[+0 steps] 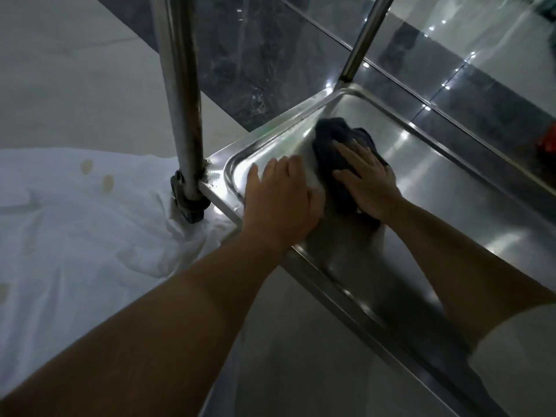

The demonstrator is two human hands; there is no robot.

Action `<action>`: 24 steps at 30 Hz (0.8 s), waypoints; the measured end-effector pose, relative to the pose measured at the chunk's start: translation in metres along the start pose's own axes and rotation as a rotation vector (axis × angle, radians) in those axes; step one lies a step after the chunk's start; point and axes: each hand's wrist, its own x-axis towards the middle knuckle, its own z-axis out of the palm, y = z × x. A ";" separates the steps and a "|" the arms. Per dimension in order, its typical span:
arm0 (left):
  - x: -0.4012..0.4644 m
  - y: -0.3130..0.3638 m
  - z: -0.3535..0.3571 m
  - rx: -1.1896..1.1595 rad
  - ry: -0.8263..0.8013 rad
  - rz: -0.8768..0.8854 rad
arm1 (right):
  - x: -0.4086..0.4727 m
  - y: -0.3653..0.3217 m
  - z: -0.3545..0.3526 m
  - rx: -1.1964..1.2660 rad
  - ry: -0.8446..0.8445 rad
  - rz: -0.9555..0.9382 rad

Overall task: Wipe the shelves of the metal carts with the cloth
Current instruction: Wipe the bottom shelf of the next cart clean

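Observation:
A shiny metal cart shelf [451,188] with a raised rim fills the right half of the view. A dark crumpled cloth [334,136] lies on the shelf near its far left corner. My right hand [365,176] presses flat on the cloth with straight, spread fingers. My left hand [278,194] rests flat on the shelf's left end beside the cloth, fingers straight, touching the shelf surface near the rim.
A thick metal cart post [180,94] rises at the shelf's near left corner above a dark caster [189,206]. A thinner post [361,40] stands at the far corner. A stained white sheet [75,221] lies on the floor at left. Dark marble tiles [255,55] run behind.

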 end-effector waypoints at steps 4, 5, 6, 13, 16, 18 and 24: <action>0.000 -0.003 0.002 0.082 -0.055 0.032 | -0.064 0.076 -0.024 -0.021 0.120 0.435; 0.000 -0.004 0.003 0.117 -0.085 0.048 | -0.079 0.089 -0.029 -0.031 0.143 0.538; 0.000 -0.006 0.004 0.143 -0.111 0.064 | -0.092 0.096 -0.032 -0.034 0.156 0.632; -0.011 -0.009 0.003 0.279 -0.265 0.098 | -0.100 0.049 -0.023 0.050 0.213 0.917; -0.014 -0.006 -0.002 0.382 -0.352 0.093 | -0.107 0.010 -0.008 -0.013 0.135 0.539; -0.011 -0.002 -0.009 0.407 -0.416 0.052 | -0.129 -0.003 0.001 -0.055 0.061 0.239; -0.016 0.022 -0.021 0.418 -0.483 -0.068 | -0.246 0.050 -0.010 -0.083 0.033 0.174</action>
